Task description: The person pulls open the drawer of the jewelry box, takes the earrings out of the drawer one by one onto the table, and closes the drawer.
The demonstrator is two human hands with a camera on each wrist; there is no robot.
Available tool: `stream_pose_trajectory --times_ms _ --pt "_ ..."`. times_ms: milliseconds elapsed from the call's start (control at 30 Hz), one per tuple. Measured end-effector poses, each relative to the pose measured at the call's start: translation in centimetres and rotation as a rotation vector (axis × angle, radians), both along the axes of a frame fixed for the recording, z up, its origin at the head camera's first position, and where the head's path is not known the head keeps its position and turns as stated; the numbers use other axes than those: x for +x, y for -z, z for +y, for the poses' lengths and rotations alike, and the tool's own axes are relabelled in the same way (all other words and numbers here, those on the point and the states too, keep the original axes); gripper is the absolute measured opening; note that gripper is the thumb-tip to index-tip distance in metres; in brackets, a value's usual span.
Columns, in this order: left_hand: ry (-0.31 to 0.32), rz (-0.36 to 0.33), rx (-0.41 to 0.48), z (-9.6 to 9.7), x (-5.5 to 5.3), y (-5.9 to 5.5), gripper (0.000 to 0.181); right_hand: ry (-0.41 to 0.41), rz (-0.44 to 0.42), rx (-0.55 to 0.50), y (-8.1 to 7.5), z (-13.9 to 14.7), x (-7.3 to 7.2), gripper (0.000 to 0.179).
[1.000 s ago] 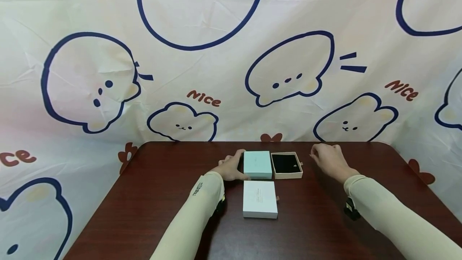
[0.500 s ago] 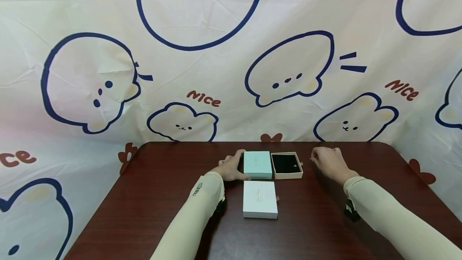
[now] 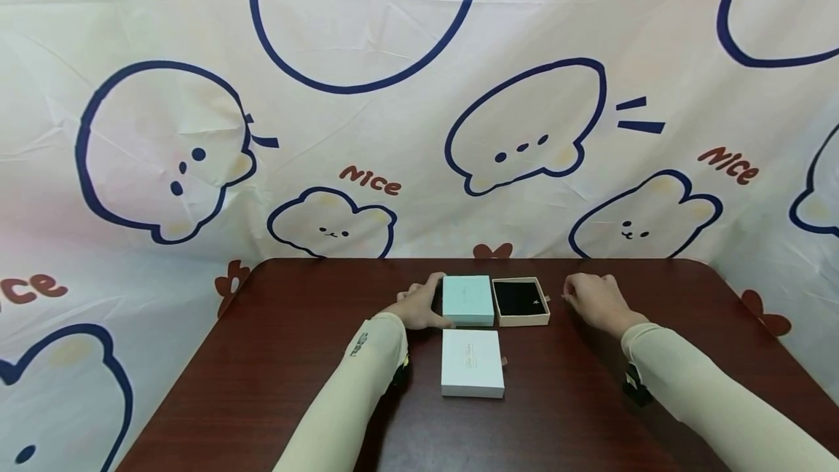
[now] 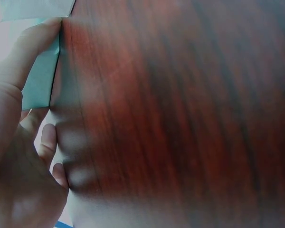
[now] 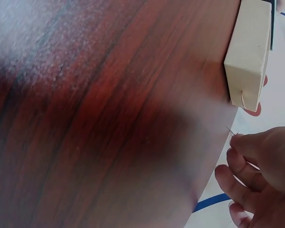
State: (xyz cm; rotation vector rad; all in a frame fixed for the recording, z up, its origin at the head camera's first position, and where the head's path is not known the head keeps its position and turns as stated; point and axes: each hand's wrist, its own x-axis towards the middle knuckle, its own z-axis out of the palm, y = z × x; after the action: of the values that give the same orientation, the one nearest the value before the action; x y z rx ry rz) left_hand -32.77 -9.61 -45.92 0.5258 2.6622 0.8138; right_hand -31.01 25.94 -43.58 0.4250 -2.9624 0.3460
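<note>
In the head view my left hand [image 3: 417,304] grips a closed teal box [image 3: 468,300] at its left end, thumb at the near side and fingers towards the far side. Beside it lies an open cream drawer tray [image 3: 523,320] with a black pad [image 3: 517,298] bearing a tiny star-shaped piece [image 3: 535,302]. To the right of the tray, my right hand [image 3: 598,302] pinches a tiny earring [image 5: 232,131] between thumb and forefinger; only its thin metal pin shows in the right wrist view, the rest hidden by the fingertips.
A closed white box [image 3: 472,361] with a small ribbon tab lies just in front of the teal box. All stand on a dark brown wooden table [image 3: 557,414]. A patterned white cloth [image 3: 419,130] hangs behind the table's far edge.
My right hand has come slightly nearer to me, with its fingers still pinched. The left hand and the boxes have stayed where they were.
</note>
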Motion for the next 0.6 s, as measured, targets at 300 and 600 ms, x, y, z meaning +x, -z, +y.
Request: stream_pose_trajectory --times_ms 300,600 --pt "-0.009 0.001 -0.001 0.08 -0.08 0.02 0.108 -0.008 -0.041 -0.003 0.17 0.20 -0.38 0.017" --pt "-0.013 -0.001 -0.003 0.14 -0.16 0.14 0.109 -0.008 -0.084 -0.031 0.29 0.48 -0.56 0.014"
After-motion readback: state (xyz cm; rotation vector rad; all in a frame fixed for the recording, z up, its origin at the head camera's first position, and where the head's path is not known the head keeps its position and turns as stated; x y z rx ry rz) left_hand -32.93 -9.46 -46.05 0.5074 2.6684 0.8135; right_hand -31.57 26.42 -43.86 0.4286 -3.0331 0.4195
